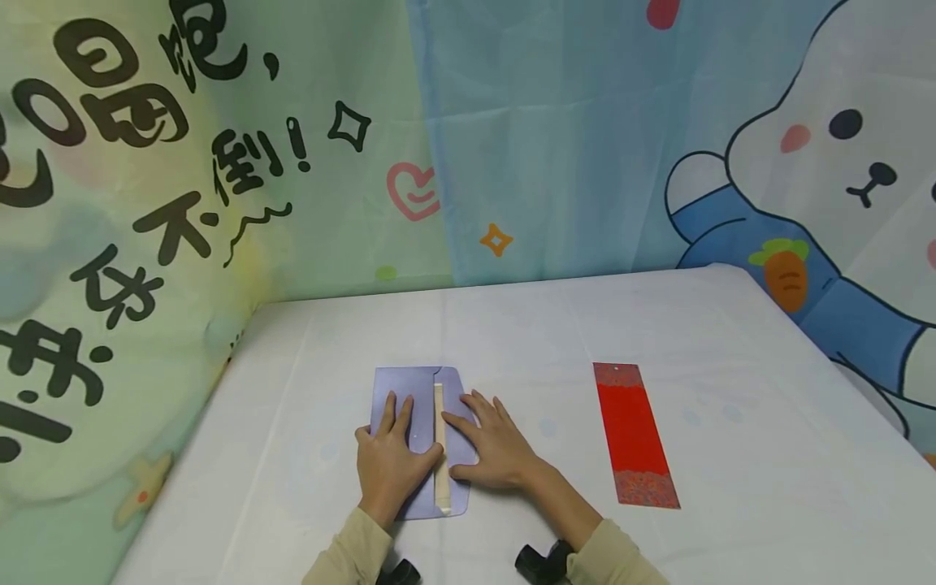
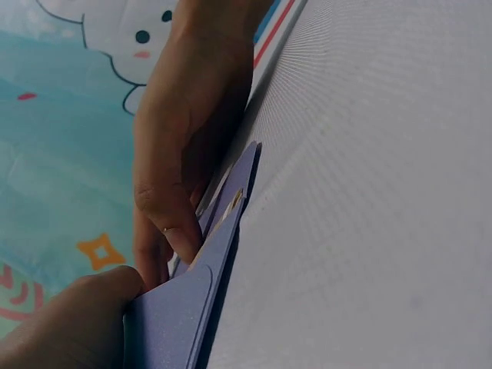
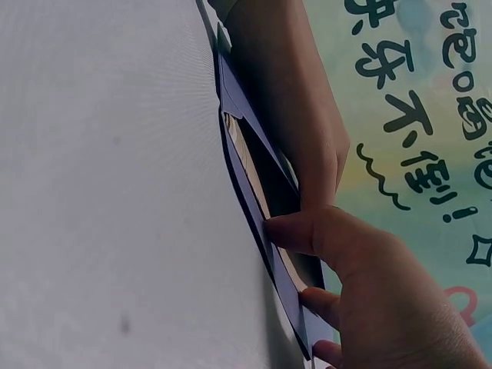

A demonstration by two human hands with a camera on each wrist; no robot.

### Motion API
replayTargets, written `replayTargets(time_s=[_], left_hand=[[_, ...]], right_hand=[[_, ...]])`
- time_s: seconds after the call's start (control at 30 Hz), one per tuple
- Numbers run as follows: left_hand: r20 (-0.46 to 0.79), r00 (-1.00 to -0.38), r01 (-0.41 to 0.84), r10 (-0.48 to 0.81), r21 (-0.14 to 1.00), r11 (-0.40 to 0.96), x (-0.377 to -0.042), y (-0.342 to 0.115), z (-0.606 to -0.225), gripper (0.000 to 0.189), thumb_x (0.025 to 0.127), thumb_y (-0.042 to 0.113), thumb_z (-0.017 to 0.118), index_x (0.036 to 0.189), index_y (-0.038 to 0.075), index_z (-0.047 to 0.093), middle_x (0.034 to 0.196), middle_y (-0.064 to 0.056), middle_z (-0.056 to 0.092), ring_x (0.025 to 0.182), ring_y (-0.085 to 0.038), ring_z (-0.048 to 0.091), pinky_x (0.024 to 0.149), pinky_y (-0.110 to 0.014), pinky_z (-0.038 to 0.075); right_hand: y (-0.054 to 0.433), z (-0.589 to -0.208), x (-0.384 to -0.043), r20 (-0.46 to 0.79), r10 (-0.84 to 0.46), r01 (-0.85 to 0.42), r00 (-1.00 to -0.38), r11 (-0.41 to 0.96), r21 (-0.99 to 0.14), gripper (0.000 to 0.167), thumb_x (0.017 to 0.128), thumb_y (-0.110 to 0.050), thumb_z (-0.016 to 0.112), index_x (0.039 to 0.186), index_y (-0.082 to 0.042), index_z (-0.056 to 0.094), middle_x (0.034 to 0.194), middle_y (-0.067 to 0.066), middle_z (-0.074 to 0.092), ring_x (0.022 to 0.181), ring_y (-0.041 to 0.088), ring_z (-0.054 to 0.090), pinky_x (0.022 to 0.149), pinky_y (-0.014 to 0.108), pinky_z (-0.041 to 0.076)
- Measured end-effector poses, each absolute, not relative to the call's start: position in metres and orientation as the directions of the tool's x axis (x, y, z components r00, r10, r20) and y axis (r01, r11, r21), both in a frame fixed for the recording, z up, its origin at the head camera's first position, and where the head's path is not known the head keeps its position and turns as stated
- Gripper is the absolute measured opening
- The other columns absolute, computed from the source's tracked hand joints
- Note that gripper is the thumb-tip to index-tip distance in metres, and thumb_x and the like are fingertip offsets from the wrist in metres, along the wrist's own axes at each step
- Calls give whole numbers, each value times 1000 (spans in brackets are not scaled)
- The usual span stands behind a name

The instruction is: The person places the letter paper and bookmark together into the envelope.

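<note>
A flat purple envelope [image 1: 417, 382] lies on the white table, with a narrow cream strip [image 1: 439, 398] running lengthwise along its opening. My left hand [image 1: 395, 475] rests on the left panel, fingers straight and thumb reaching the strip. On the other side, my right hand [image 1: 497, 447] spreads over the right flap, its thumb and forefinger touching beside the strip. The right wrist view shows the left panel [image 3: 257, 127] standing a little raised, with a dark gap between it and the cream strip [image 3: 246, 157]. Part of the envelope is hidden under both hands.
To the right on the white tablecloth [image 1: 541, 341] lies a long red paper slip [image 1: 634, 431] with patterned ends and a small hole at the top. A printed curtain [image 1: 541, 162] hangs behind the table and at its left. Black wrist cameras sit near both sleeves.
</note>
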State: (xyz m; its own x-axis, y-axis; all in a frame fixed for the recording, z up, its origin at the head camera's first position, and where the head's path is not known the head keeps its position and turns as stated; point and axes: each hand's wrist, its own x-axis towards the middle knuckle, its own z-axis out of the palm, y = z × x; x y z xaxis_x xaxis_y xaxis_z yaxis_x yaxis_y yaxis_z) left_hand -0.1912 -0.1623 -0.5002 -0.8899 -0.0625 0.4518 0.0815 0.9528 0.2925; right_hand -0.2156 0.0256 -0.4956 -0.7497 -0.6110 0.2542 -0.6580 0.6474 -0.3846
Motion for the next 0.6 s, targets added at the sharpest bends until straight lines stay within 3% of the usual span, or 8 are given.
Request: replayTargets(time_s=[0.23,0.6], left_hand=[[489,-871,110,-44,281,954,-193,-163,-502,76,60,52,65,125,11,60,132,-15,50,75,-42,48,72,-43,38],[480,-875,92,-66,299,950,-192,-162,-502,75,60,51,65,124,13,60,132,-14,50,75,-40,47,64,-43,41]], right_hand=[[25,-496,-215,265,-599,-653,-756,653,-384,77,73,-52,61,136,-11,46,141,21,33,134,38,21,105,55,14],[20,-499,-214,219,-581,-620,-784,707,-342,80,73,-57,57,139,-15,42,145,18,29,137,33,16,106,53,9]])
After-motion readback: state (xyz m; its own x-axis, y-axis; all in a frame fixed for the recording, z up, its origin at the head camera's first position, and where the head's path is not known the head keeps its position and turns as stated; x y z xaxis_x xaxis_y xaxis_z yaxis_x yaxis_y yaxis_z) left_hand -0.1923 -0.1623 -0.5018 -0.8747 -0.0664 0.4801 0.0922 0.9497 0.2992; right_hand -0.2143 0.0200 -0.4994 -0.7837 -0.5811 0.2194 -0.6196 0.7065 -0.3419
